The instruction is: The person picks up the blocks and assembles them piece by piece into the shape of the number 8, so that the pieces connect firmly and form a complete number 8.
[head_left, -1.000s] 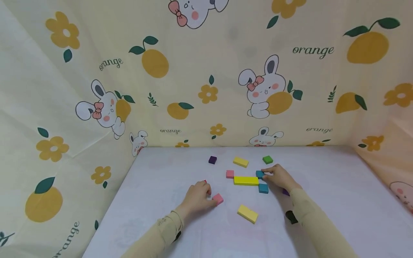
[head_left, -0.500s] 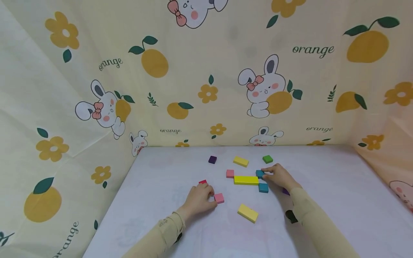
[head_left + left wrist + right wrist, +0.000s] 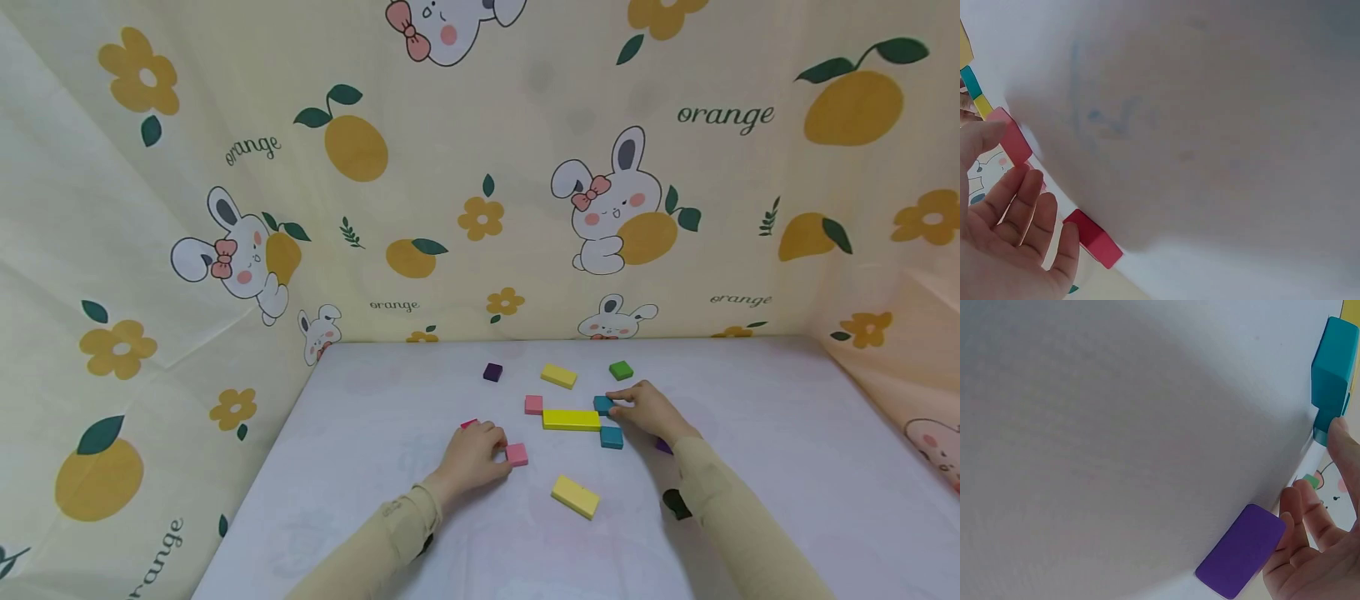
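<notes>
My left hand [image 3: 472, 457] pinches a pink block [image 3: 517, 455] on the table between thumb and fingers. A red block [image 3: 1094, 239] lies by its little finger, mostly hidden behind the hand in the head view. With thumb and index finger my right hand [image 3: 651, 414] holds a teal block [image 3: 602, 406] at the right back corner of a long yellow block [image 3: 571, 420]. Another teal block [image 3: 611, 437] sits at that bar's right front corner, and a second pink block [image 3: 533, 405] at its left back corner. Beside the right hand's lower fingers is a purple block [image 3: 1241, 551].
Farther back lie a dark purple block [image 3: 492, 372], a yellow block [image 3: 558, 377] and a green block [image 3: 621, 370]. Another yellow block [image 3: 575, 497] lies slanted in front. A printed cloth [image 3: 420, 200] encloses the white table [image 3: 360, 392] at the back and sides.
My left hand has slid the pink block a little right and away from me, turning it straighter. The right hand and its teal block stay in place.
</notes>
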{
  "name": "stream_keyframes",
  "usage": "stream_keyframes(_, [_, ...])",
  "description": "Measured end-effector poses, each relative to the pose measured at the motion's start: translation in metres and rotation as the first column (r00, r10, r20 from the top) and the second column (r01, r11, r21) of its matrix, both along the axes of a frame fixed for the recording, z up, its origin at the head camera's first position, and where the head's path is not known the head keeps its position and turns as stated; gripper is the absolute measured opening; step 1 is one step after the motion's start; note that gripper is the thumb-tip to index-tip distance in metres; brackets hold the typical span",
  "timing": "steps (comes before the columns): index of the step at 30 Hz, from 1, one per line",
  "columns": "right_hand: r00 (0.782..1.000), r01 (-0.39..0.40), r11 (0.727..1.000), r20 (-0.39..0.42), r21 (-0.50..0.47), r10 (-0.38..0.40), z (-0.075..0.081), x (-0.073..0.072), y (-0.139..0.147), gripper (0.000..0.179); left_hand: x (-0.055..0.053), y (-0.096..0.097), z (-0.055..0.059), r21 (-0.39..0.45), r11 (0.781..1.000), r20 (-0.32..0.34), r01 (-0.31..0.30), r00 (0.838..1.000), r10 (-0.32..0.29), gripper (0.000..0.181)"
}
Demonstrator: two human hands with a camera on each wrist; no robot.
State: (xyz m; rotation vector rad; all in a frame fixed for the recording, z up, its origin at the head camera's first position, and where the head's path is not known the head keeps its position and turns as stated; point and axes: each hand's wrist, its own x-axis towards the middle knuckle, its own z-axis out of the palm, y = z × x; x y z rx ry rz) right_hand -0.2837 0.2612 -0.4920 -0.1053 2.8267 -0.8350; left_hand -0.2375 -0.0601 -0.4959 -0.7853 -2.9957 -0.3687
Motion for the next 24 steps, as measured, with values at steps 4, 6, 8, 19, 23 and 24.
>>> stream_keyframes(4, [1.000,0.005,1.000,0.004,-0.004,-0.005,0.000,0.000,0.000,0.042,-0.004,0.007,0.002,-0.006,1.000,-0.009,0.021,1.000,-0.021,0.022])
stream_keyframes(6, [1.000,0.016,1.000,0.011,-0.007,-0.016,-0.001,-0.001,0.001,0.042,-0.007,0.012,0.004,-0.015,0.999,-0.016,0.032,0.999,-0.032,0.021])
stream_keyframes(8, [1.000,0.021,1.000,0.017,-0.010,-0.021,-0.002,-0.001,0.000,0.042,-0.009,0.016,0.005,-0.035,0.998,-0.023,0.043,0.999,-0.044,0.020])
stream_keyframes(19, [1.000,0.022,1.000,0.008,-0.013,-0.022,-0.004,-0.001,0.000,0.043,-0.025,0.035,0.011,-0.053,0.997,0.060,0.064,0.996,-0.060,0.015])
stream_keyframes(23, [1.000,0.028,0.999,0.015,-0.018,-0.027,-0.003,0.000,0.001,0.044,-0.029,0.039,0.011,-0.063,0.996,0.083,0.059,0.995,-0.054,0.015])
stream_keyframes(24, [0.999,0.028,0.999,0.016,-0.019,-0.028,-0.003,0.000,0.001,0.044,-0.029,0.040,0.012,-0.065,0.996,0.090,0.054,0.995,-0.048,0.015])
